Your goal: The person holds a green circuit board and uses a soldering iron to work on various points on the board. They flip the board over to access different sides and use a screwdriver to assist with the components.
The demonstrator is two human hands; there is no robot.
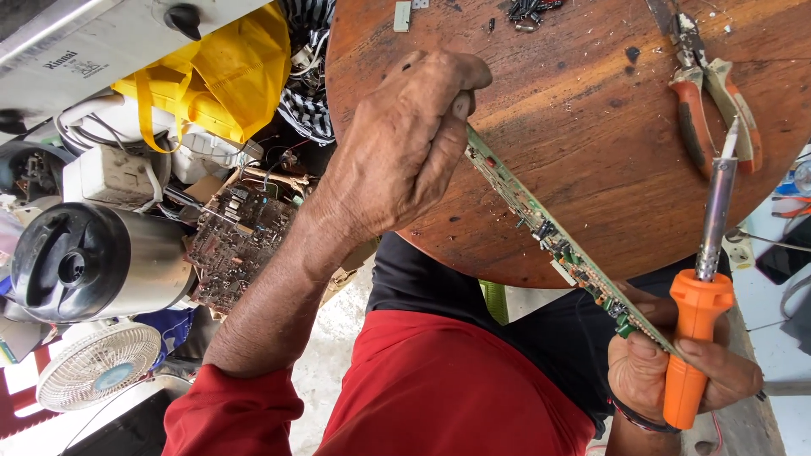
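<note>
Left hand point(405, 143), knuckles up, clamps one end of a narrow board point(549, 232) over a round table point(591, 127); right hand point(676, 367) (fist closed) grips the other end and an upright iron point(705, 287).

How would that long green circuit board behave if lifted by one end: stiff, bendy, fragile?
The circuit board is long, narrow and thin on edge, so it would likely flex and sag if held by one end; here the left hand and right hand each hold an end. It is probably light. Its small mounted parts look fragile.
</note>
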